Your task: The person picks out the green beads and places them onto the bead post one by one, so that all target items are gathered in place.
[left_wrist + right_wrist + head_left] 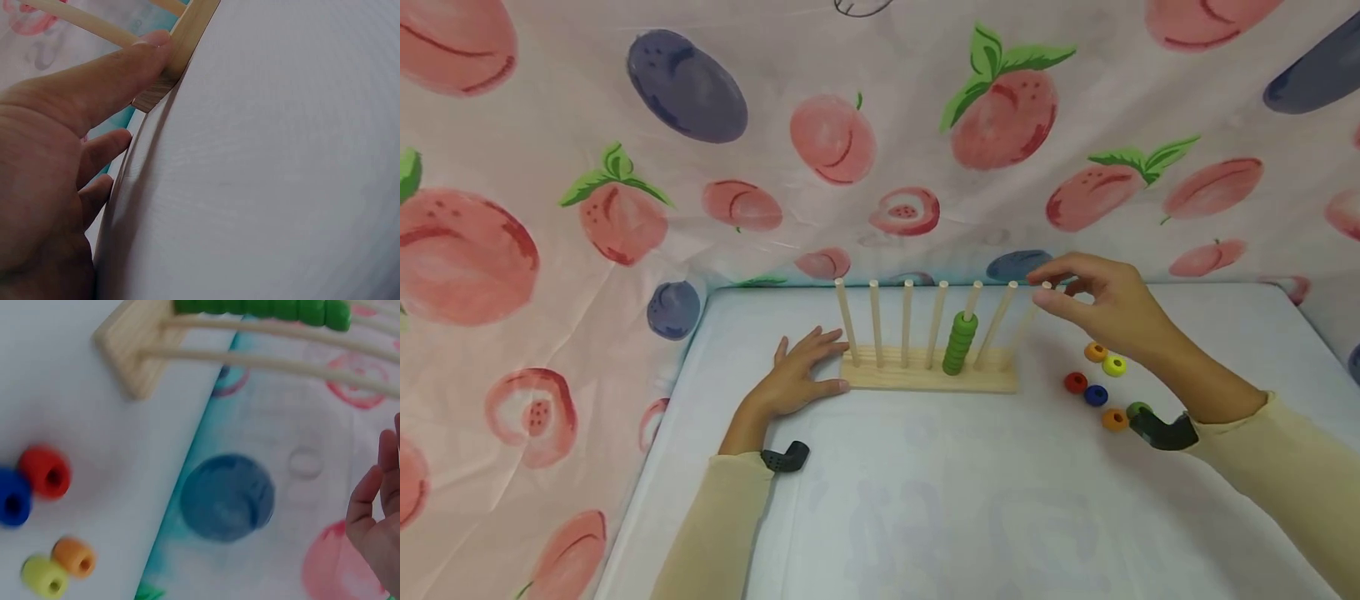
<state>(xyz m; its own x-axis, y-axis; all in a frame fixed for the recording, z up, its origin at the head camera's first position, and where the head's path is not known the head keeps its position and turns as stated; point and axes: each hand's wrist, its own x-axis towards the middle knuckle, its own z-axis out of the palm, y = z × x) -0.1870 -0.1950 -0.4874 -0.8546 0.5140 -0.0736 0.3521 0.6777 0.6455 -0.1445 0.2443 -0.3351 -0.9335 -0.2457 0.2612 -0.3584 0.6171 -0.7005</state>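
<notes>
A wooden peg stand with several upright pegs stands on the table. Several green beads are stacked on one peg right of its middle. My left hand holds the stand's left end, thumb at the front and a finger at the back edge. The right hand is raised at the top of the rightmost peg, whose tip shows between thumb and forefinger. No bead shows in that hand. In the right wrist view its fingers are bent slightly and its thumb is out of sight.
Loose beads lie right of the stand: red, blue, yellow, orange, another orange and green, partly hidden by the right wrist camera. Fruit-patterned cloth hangs behind the white table.
</notes>
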